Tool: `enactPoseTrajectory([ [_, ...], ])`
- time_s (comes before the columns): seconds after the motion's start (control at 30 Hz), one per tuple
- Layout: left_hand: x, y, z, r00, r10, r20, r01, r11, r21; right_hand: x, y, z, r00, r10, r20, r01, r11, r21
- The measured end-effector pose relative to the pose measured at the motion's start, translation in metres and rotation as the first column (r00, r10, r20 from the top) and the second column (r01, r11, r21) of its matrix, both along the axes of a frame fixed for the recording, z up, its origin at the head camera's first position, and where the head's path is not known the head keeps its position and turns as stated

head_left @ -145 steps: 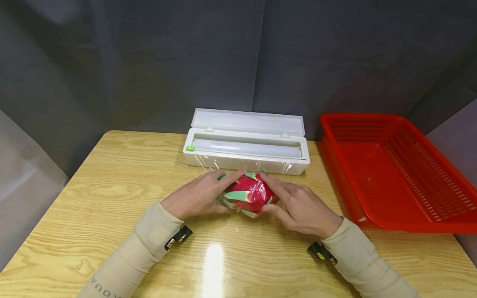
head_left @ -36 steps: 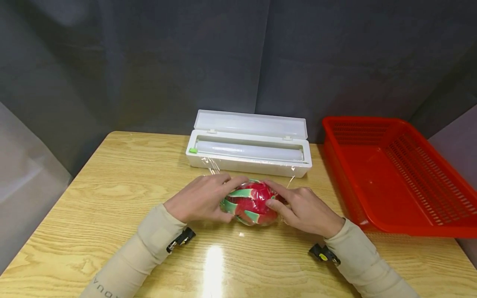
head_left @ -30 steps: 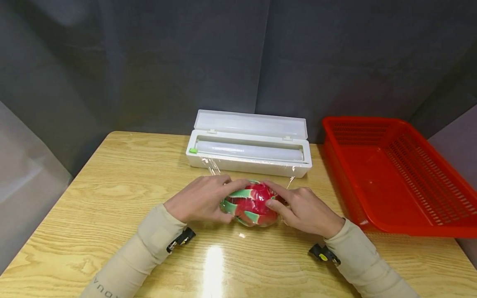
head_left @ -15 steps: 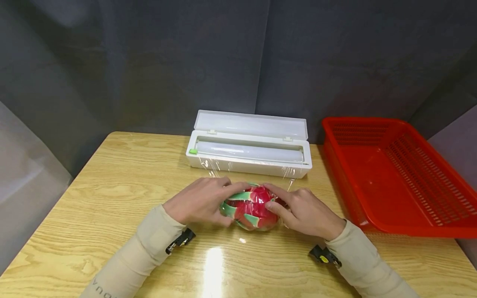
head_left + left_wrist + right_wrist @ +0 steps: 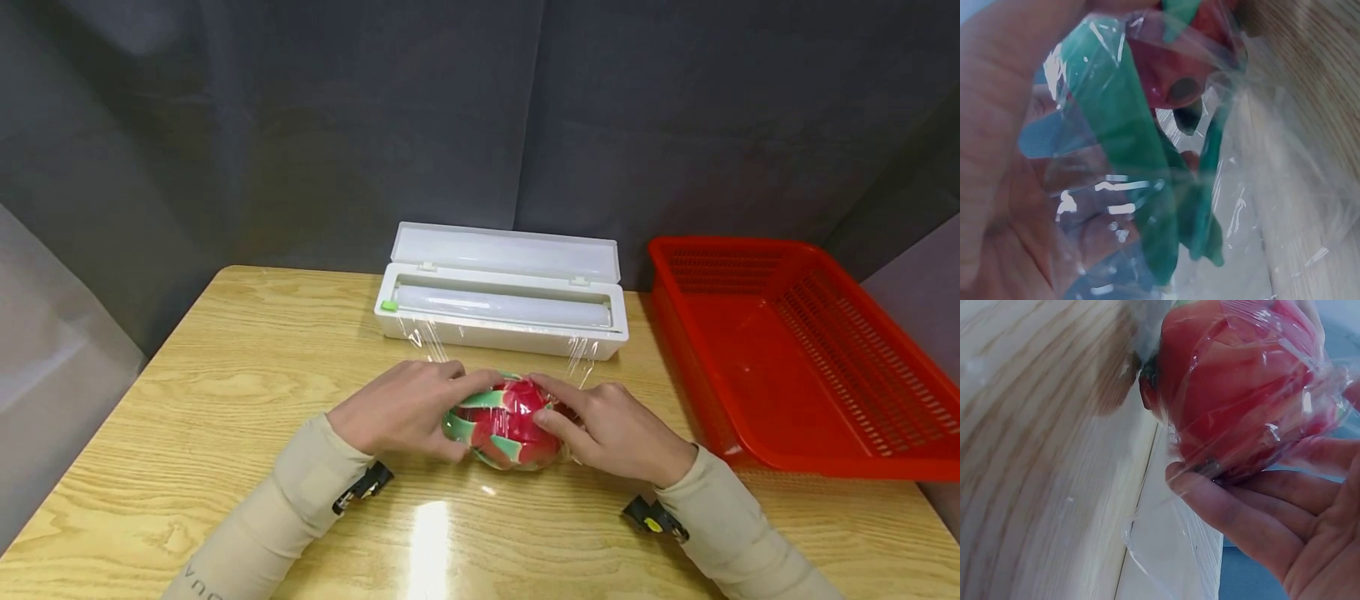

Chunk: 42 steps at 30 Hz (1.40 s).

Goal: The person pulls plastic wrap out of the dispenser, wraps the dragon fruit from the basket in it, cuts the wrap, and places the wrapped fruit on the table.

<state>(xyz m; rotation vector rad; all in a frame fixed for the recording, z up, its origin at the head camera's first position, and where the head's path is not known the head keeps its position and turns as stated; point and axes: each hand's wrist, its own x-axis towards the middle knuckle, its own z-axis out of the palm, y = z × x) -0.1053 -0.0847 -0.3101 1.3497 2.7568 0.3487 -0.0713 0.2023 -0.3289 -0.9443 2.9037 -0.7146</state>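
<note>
As clear plastic (image 5: 1119, 186) wraps a round red-and-green fruit (image 5: 512, 427), fingers (image 5: 1238, 522) of the left hand (image 5: 408, 408) and right hand (image 5: 615, 429) grasp it.

Between our left hand (image 5: 408, 408) and right hand (image 5: 611, 429) we have the dragon fruit (image 5: 517, 427). On its far side the box (image 5: 495, 335) lies on the table (image 5: 262, 350), a roll (image 5: 502, 307) inside, film (image 5: 431, 337) stretching from box to fruit. The basket (image 5: 693, 358) stands right, the curtain (image 5: 375, 117) behind.
</note>
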Motion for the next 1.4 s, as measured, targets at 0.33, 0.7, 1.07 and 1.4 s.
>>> enactPoseTrajectory([
  [0.33,0.0010,0.0003,0.0015,1.000,-0.012,0.000,0.012,1.000,-0.013,0.0005,-0.0003,-0.0008,0.999,0.032,-0.033,-0.033,0.999,-0.017],
  [0.7,0.0027,0.0006,0.0021,1.000,-0.025,0.014,0.025,1.000,-0.012,0.0021,0.0000,0.0002,0.999,0.033,-0.011,-0.033,0.999,-0.010],
  [1.07,0.0039,0.0005,0.0033,0.999,-0.034,0.020,0.034,0.999,-0.022,0.0021,0.0007,0.0018,0.999,0.032,0.002,-0.032,0.999,0.003],
  [1.4,0.0040,0.0014,0.0040,0.998,-0.051,0.030,0.052,0.998,-0.023,0.0014,0.0014,0.0014,0.999,0.050,0.003,-0.050,0.999,0.000],
])
